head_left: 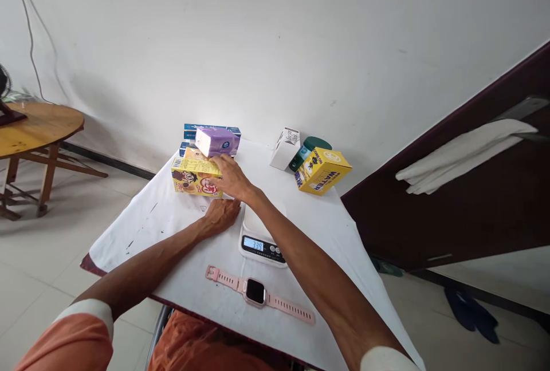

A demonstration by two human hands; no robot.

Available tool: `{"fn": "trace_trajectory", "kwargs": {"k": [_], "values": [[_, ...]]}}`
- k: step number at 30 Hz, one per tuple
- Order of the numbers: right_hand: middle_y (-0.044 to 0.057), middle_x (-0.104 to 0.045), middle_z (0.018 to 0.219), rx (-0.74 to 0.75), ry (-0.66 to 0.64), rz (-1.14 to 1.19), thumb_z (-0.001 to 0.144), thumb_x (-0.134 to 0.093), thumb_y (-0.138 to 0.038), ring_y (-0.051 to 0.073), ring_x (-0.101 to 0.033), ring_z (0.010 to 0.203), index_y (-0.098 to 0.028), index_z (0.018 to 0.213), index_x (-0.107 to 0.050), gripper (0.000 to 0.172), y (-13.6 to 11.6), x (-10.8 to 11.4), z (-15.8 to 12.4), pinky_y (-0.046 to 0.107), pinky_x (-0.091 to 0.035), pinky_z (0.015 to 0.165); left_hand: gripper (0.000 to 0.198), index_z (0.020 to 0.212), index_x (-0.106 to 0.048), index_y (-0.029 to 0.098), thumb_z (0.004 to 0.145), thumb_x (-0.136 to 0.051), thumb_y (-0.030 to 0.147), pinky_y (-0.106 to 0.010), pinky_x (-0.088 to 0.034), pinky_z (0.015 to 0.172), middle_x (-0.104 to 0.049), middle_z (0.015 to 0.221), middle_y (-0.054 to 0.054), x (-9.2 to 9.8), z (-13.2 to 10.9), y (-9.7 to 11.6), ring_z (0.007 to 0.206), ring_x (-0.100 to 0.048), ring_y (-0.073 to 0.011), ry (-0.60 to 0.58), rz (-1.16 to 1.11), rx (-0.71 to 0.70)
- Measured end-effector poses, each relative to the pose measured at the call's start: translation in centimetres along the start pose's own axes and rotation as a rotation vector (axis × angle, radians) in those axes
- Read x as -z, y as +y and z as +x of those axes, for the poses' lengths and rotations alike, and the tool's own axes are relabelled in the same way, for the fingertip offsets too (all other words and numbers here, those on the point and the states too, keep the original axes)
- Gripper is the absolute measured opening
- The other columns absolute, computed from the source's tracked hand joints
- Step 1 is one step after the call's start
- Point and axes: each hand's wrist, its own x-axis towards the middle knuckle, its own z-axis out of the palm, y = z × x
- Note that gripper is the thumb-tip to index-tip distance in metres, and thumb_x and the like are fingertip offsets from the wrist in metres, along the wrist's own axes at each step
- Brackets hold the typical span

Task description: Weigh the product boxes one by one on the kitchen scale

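My right hand [232,177] reaches across to the left stack and is closed on the right end of a yellow biscuit box [191,179] with a cartoon face. Just behind its fingers lies a purple tissue pack [221,142], on top of blue boxes [188,130]. Lower down, my left hand [221,216] rests on the table with its fingers curled; their tips are hidden. It is close to the left edge of a white kitchen scale [262,251], whose display reads about 339. My right forearm covers part of the scale's plate.
A pink-strapped smartwatch [255,292] lies in front of the scale. At the back right stand a white box [286,150], a green container [315,143] and a yellow box [324,172]. A white cloth [150,228] covers the table, which stands near the wall.
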Motion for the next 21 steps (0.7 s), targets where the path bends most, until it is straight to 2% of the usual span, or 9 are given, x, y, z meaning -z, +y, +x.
{"fn": "trace_trajectory", "kwargs": {"k": [5,8,10,13,16,18,21], "values": [[0.011,-0.057,0.122,-0.061,0.055,-0.002,0.087,-0.074,-0.019,0.029,-0.056,0.118,-0.019,0.124,-0.06,0.04,1.1,-1.9,-0.3,0.042,-0.045,0.109,0.029,0.115,-0.071,0.016,0.104,-0.045,0.025,-0.043,-0.053,0.091,-0.075,0.122,-0.018,0.0,0.2,-0.5,0.112,-0.07,-0.0323,0.007,-0.046,-0.02],[0.014,-0.054,0.132,-0.073,0.103,-0.01,0.085,-0.078,-0.022,0.032,-0.053,0.124,-0.017,0.132,-0.058,0.052,1.5,-1.8,-0.9,0.044,-0.044,0.111,0.023,0.109,-0.071,0.018,0.101,-0.052,0.028,-0.039,-0.052,0.088,-0.077,0.114,-0.015,0.4,0.3,-0.9,0.108,-0.072,-0.0302,0.022,-0.093,-0.024],[0.014,-0.053,0.137,-0.061,0.129,-0.02,0.081,-0.083,-0.025,0.032,-0.052,0.128,-0.019,0.136,-0.057,0.062,2.1,-1.0,-1.6,0.045,-0.044,0.113,0.018,0.102,-0.071,0.018,0.097,-0.056,0.028,-0.035,-0.052,0.081,-0.078,0.101,-0.012,0.7,0.4,-1.3,0.098,-0.073,-0.0272,0.031,-0.139,-0.025],[0.013,-0.055,0.138,-0.062,0.192,-0.041,0.082,-0.083,-0.03,0.031,-0.051,0.131,-0.022,0.135,-0.058,0.059,4.4,1.4,-3.6,0.047,-0.042,0.116,0.016,0.095,-0.069,0.018,0.095,-0.057,0.029,-0.03,-0.048,0.07,-0.074,0.083,-0.006,1.3,0.7,-1.9,0.078,-0.069,-0.0209,0.044,-0.225,-0.032],[0.015,-0.058,0.133,-0.167,0.364,-0.096,0.085,-0.078,-0.031,0.033,-0.052,0.13,-0.021,0.13,-0.058,0.05,8.7,5.0,-6.6,0.053,-0.04,0.116,0.02,0.09,-0.067,0.018,0.095,-0.054,0.033,-0.028,-0.045,0.065,-0.069,0.075,-0.002,1.6,1.1,-2.5,0.069,-0.063,-0.0166,0.07,-0.311,-0.039],[0.019,-0.055,0.138,-0.338,0.501,-0.175,0.083,-0.079,-0.032,0.035,-0.046,0.136,-0.019,0.131,-0.055,0.056,12.1,7.5,-8.6,0.055,-0.036,0.119,0.021,0.085,-0.065,0.018,0.093,-0.055,0.035,-0.027,-0.043,0.063,-0.065,0.069,0.0,1.5,1.4,-2.8,0.064,-0.059,-0.0154,0.095,-0.416,-0.021],[0.026,-0.039,0.155,-0.694,0.706,-0.234,0.074,-0.084,-0.039,0.042,-0.033,0.147,-0.016,0.143,-0.042,0.084,16.9,10.5,-10.8,0.06,-0.036,0.117,0.022,0.081,-0.062,0.019,0.089,-0.057,0.038,-0.027,-0.04,0.06,-0.06,0.062,0.002,1.2,1.6,-3.1,0.06,-0.054,-0.0146,0.12,-0.561,0.005]]}}
